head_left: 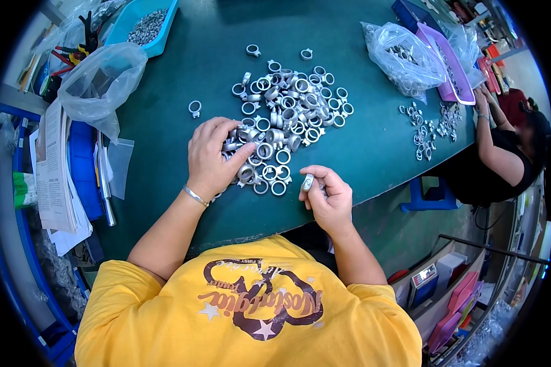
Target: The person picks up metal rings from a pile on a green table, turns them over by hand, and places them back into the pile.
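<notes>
A heap of silver metal ring clamps [291, 110], each a round band with a small lug, lies on the green table [165, 79]. At the heap's near left edge rests my left hand [214, 153], its thumb spread away from the bent fingers; rings show between them. My right hand [330, 199] is closed just in front of the heap's near right side. A ring clamp [308, 182] is pinched between its thumb and fingers, seen edge-on. A few single rings lie apart, such as the loose ring [194, 109] left of the heap.
A turquoise bin [161, 44] of small metal parts and a clear plastic bag [101, 85] stand at the far left, beside pliers and papers [58, 165]. At the right are a purple tray [450, 67], a bag of parts [404, 58] and a co-worker [502, 147] by small rings.
</notes>
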Motion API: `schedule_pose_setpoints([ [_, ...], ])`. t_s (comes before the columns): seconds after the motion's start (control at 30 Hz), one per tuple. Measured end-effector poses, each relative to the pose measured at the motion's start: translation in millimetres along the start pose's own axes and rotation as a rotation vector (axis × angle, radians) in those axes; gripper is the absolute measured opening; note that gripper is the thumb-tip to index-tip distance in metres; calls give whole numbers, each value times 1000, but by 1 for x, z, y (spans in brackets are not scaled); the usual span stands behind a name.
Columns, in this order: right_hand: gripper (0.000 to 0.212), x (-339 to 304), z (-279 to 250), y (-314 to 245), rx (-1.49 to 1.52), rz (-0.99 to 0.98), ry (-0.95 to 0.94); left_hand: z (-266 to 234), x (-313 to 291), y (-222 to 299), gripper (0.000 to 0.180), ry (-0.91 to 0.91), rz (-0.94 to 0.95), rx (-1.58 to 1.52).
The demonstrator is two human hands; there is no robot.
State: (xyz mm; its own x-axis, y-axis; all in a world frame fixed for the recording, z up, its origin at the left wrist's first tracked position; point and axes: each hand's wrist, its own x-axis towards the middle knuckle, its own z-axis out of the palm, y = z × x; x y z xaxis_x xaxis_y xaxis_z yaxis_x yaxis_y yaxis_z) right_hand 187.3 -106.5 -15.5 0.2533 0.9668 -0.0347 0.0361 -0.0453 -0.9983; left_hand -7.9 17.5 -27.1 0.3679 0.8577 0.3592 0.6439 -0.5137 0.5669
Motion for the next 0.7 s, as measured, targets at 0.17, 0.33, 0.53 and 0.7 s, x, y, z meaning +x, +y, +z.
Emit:
schedule_pose_setpoints([
  [0.17,17,6,-6,-1,43,164,-47,-1,6,4,36,-20,2,-5],
  [0.33,16,56,-45,-39,67,316,-1,-3,1,3,36,-7,-34,5],
  [0.53,27,159,-123,-113,189,-114,502,4,1,5,38,5,-42,-43],
  [0.7,20,145,-98,-73,-38,39,271,-3,1,3,35,23,-39,-25],
])
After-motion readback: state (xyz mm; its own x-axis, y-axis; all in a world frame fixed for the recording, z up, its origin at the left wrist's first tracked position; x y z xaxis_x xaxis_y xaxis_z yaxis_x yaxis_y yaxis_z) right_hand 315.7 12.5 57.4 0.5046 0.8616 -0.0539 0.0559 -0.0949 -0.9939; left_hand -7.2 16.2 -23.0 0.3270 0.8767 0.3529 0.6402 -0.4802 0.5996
